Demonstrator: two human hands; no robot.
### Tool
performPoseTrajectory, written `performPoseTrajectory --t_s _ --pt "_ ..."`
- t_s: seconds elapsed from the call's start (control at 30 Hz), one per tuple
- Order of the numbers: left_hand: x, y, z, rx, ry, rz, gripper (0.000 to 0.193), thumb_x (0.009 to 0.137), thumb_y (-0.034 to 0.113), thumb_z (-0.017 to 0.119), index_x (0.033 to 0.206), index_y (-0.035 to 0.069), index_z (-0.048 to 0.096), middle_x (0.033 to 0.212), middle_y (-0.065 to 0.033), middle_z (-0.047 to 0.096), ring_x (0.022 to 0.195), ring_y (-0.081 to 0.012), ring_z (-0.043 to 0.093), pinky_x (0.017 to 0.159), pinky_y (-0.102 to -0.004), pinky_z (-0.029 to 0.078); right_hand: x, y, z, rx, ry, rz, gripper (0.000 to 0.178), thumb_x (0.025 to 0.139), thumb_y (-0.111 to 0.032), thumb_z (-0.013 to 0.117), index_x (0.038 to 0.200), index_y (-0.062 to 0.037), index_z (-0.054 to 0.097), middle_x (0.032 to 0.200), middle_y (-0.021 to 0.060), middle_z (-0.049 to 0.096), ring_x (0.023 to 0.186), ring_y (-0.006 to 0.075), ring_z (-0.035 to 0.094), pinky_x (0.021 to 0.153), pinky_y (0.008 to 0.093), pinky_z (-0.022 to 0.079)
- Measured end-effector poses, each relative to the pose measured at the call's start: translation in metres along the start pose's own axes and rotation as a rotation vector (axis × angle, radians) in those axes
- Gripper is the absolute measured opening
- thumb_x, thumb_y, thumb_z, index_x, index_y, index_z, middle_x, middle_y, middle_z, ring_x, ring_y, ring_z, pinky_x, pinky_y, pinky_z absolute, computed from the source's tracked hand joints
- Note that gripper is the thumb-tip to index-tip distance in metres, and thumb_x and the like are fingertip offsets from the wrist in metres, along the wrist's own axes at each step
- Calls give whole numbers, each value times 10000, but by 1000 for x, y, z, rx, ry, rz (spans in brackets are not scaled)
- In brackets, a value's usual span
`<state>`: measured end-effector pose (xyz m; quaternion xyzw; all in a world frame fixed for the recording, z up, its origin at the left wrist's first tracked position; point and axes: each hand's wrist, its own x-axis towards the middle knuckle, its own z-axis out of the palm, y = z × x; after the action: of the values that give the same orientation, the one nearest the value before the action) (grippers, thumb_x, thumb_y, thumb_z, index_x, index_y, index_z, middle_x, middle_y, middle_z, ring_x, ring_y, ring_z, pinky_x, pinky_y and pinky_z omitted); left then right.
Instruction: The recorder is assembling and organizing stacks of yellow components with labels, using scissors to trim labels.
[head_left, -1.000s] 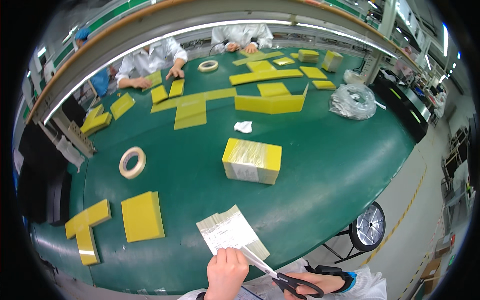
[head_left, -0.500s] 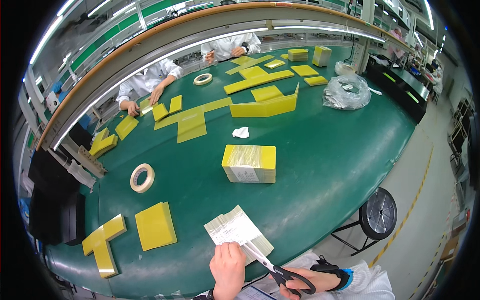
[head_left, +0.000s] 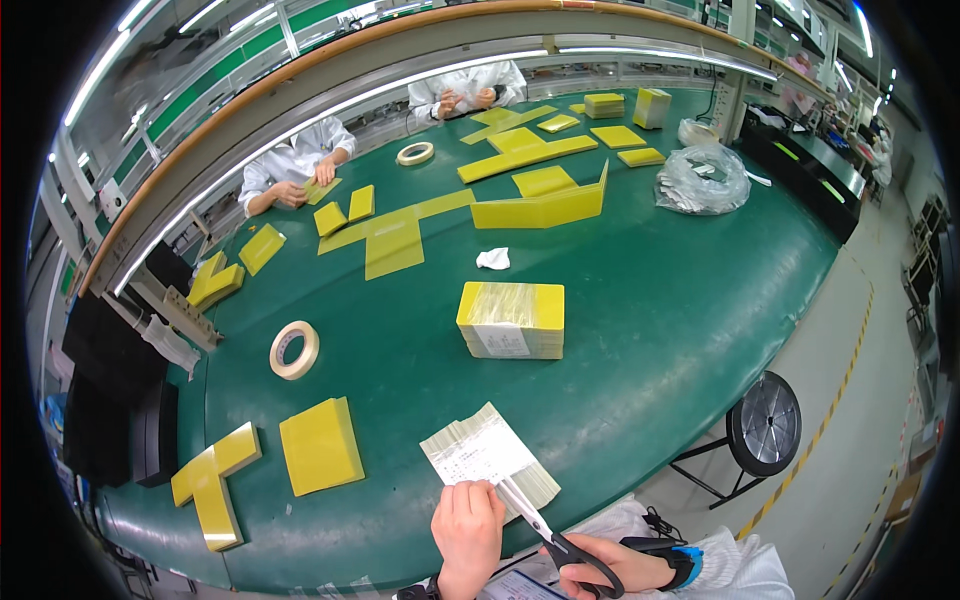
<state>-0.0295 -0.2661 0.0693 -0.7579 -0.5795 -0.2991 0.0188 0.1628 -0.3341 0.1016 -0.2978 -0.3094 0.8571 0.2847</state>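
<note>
A stack of thin yellowish sheets (head_left: 545,488), seen edge-on, lies near the table's front edge with a white printed label (head_left: 482,455) on it. My left hand (head_left: 468,530) has its fingers curled over the label's near edge; their tips are hidden. My right hand (head_left: 615,562) grips the black handles of a pair of scissors (head_left: 532,515). The blades point away and left, their tips at the label beside my left fingers. Whether they cut into the label is too small to tell. Beyond stands a wrapped block of yellow sheets (head_left: 545,305).
To the left are a yellow square stack (head_left: 322,447), a T-shaped yellow stack (head_left: 212,482) and a tape roll (head_left: 295,350). A crumpled white scrap (head_left: 493,259) lies past the block. Bagged items (head_left: 702,182) sit far right. Two people work across the table; a stool (head_left: 763,425) stands right.
The whole view has shifted slightly, moving the table's contents right. Both my hands keep their places at the label, scissors still held. Across the table, the left person's hands have moved closer together.
</note>
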Motion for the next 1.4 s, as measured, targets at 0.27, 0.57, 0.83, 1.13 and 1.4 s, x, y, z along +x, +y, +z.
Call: performPoseTrajectory --t_s 0.27,0.57,0.83,1.13,1.4 --pt "7 1 -10 4 -9 66 243 654 32 671 893 -4 646 913 -87 641 784 -250 589 645 -330 490 1 -4 6 -77 88 54 311 940 -178 509 1178 -2 411 654 19 530 465 81 522 446 211 446" --pt "1 -3 0 292 -18 243 209 640 49 612 839 1 653 902 -115 674 739 -219 639 593 -277 516 3 -1 5 -226 131 -12 279 935 -169 516 1141 3 438 613 11 513 450 81 510 428 219 429" --pt "-2 -7 5 289 75 262 177 644 24 625 819 4 646 857 -102 673 706 -218 641 560 -275 508 3 -4 3 -228 107 -19 263 943 -196 503 1108 4 454 607 17 516 455 86 518 429 221 431" --pt "-7 -11 9 252 135 239 158 687 58 623 839 23 652 851 -73 675 718 -197 645 556 -259 490 3 -17 -3 -95 24 65 234 971 -246 440 985 -17 484 628 31 552 482 93 539 447 217 442" --pt "-3 -8 6 153 169 207 176 632 -16 665 806 -14 640 810 -113 669 660 -230 639 541 -288 507 3 -28 -3 -180 18 102 285 971 -272 443 1062 -4 475 625 30 551 477 94 537 445 214 436"
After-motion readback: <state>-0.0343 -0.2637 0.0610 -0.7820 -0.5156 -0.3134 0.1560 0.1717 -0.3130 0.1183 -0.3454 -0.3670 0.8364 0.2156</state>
